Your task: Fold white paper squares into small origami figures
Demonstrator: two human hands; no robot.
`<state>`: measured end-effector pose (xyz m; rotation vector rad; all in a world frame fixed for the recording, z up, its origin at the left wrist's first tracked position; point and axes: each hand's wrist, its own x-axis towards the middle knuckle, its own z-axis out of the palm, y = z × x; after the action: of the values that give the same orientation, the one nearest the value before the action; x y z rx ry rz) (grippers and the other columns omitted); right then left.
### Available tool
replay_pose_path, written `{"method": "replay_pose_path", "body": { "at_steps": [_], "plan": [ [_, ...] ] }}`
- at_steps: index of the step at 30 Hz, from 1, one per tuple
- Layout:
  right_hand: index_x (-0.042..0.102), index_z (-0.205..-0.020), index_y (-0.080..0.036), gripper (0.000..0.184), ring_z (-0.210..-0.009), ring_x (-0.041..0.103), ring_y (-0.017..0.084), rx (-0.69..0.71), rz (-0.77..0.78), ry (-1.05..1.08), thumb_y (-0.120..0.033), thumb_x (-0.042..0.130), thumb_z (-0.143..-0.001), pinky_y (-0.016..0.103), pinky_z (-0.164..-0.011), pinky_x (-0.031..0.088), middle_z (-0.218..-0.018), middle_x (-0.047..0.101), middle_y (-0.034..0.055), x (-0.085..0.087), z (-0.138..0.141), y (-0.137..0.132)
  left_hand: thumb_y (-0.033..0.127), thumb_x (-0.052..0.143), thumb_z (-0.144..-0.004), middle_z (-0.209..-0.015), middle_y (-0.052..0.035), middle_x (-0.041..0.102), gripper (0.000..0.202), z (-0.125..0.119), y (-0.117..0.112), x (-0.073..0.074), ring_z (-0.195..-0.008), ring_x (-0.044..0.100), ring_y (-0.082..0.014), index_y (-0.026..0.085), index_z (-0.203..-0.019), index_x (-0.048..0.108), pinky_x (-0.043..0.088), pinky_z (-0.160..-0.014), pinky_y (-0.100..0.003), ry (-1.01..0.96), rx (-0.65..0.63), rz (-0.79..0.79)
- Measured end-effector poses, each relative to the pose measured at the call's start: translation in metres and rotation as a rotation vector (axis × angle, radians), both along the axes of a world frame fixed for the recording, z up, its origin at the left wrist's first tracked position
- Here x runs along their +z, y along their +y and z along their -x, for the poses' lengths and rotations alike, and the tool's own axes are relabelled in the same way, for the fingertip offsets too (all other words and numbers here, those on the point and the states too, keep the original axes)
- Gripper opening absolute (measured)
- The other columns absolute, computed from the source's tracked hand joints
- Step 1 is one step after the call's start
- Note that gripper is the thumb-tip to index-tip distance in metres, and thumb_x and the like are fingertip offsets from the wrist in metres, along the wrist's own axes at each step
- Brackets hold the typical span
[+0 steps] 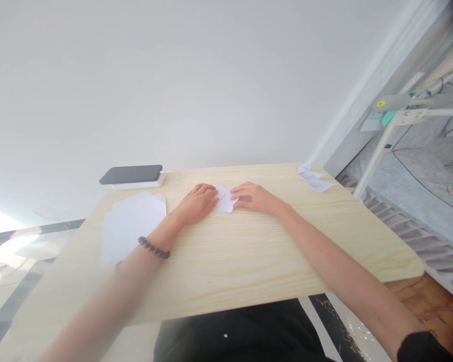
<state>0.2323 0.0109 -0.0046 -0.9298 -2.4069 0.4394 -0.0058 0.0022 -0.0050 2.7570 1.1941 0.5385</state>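
A small folded piece of white paper (225, 200) lies on the light wood table, between my two hands. My left hand (199, 202) rests on its left side, fingers bent over the edge and the thumb toward the paper. At the right side, my right hand (257, 198) holds the edge between thumb and fingers. A fold line shows across the paper's upper part. Some of its left and right edges are hidden under my fingers. A dark bead bracelet (153, 248) is on my left wrist.
Sheets of white paper (130, 226) lie at the left, partly under my left forearm. Behind them, a dark phone (131, 174) sits on a white box with a cable. Several folded paper pieces (317, 182) are at the back right. A white metal frame (381, 146) stands beyond the table (249, 261).
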Motion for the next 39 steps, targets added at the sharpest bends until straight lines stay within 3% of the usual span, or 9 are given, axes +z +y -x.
{"method": "replay_pose_path", "body": {
  "at_steps": [6, 10, 16, 19, 26, 30, 33, 39],
  "plan": [
    [0.067, -0.089, -0.025, 0.024, -0.098, 0.052, 0.016, 0.003, -0.020, 0.031, -0.037, 0.048, -0.081, 0.033, -0.089, 0.040, -0.101, 0.063, 0.0016, 0.000, 0.002, -0.001, 0.037, 0.031, -0.087, -0.115, -0.0099, 0.048, 0.035, -0.001, 0.004, -0.002, -0.110, 0.040, -0.0230, 0.017, -0.108, 0.051, 0.036, -0.093, -0.040, 0.029, 0.046, 0.020],
    [0.066, -0.091, -0.025, 0.024, -0.102, 0.050, 0.017, 0.006, 0.011, 0.014, -0.040, 0.053, -0.077, 0.034, -0.092, 0.038, -0.107, 0.061, 0.0015, 0.001, 0.001, -0.003, 0.038, 0.032, -0.086, -0.113, -0.0091, 0.049, 0.035, -0.001, 0.005, -0.002, -0.108, 0.042, -0.0221, 0.018, -0.109, 0.049, 0.037, -0.092, -0.039, 0.043, 0.069, 0.030],
    [0.063, -0.100, -0.027, 0.043, -0.109, 0.044, 0.021, 0.020, 0.016, -0.055, -0.048, 0.064, -0.063, 0.038, -0.096, 0.034, -0.114, 0.054, 0.0029, 0.002, 0.004, -0.005, 0.043, 0.032, -0.085, -0.123, -0.0049, 0.046, 0.038, -0.001, 0.003, 0.000, -0.112, 0.040, -0.0218, 0.023, -0.113, 0.049, 0.039, -0.090, -0.037, 0.066, 0.131, 0.072],
    [0.062, -0.100, -0.026, 0.043, -0.108, 0.044, 0.020, 0.018, 0.006, -0.055, -0.048, 0.065, -0.062, 0.038, -0.096, 0.034, -0.113, 0.054, 0.0032, 0.002, 0.004, -0.005, 0.048, 0.033, -0.084, -0.125, -0.0020, 0.045, 0.040, 0.001, 0.004, 0.000, -0.114, 0.039, -0.0225, 0.028, -0.114, 0.050, 0.039, -0.090, -0.038, 0.069, 0.170, 0.082],
    [0.063, -0.097, -0.023, 0.038, -0.102, 0.047, 0.020, 0.013, -0.105, -0.064, -0.046, 0.062, -0.066, 0.037, -0.092, 0.036, -0.107, 0.058, 0.0046, 0.003, 0.008, -0.009, 0.049, 0.033, -0.084, -0.127, -0.0025, 0.043, 0.041, 0.001, 0.002, 0.002, -0.118, 0.035, -0.0232, 0.029, -0.116, 0.050, 0.036, -0.093, -0.040, 0.090, 0.172, 0.061],
    [0.066, -0.087, -0.022, 0.021, -0.097, 0.049, 0.019, 0.002, -0.210, -0.074, -0.037, 0.055, -0.076, 0.037, -0.090, 0.036, -0.103, 0.060, 0.0043, 0.003, 0.010, -0.009, 0.045, 0.032, -0.084, -0.131, -0.0065, 0.035, 0.042, -0.001, -0.003, 0.002, -0.119, 0.032, -0.0258, 0.026, -0.119, 0.046, 0.037, -0.091, -0.044, 0.086, 0.180, -0.004],
    [0.065, -0.081, -0.021, 0.020, -0.093, 0.051, 0.017, -0.008, -0.251, -0.072, -0.030, 0.048, -0.081, 0.036, -0.086, 0.036, -0.098, 0.062, 0.0040, 0.002, 0.013, -0.007, 0.042, 0.033, -0.085, -0.125, -0.0086, 0.040, 0.041, -0.003, -0.004, 0.002, -0.116, 0.035, -0.0263, 0.023, -0.118, 0.046, 0.038, -0.089, -0.044, 0.082, 0.162, -0.037],
    [0.060, -0.081, -0.017, 0.024, -0.080, 0.053, 0.015, -0.070, -0.169, -0.062, -0.027, 0.038, -0.086, 0.028, -0.074, 0.039, -0.082, 0.062, 0.0050, 0.002, 0.018, -0.010, 0.037, 0.034, -0.085, -0.117, -0.0042, 0.049, 0.034, -0.005, -0.007, 0.008, -0.106, 0.047, -0.0194, 0.026, -0.109, 0.055, 0.040, -0.088, -0.034, 0.008, 0.047, -0.032]
  ]
}}
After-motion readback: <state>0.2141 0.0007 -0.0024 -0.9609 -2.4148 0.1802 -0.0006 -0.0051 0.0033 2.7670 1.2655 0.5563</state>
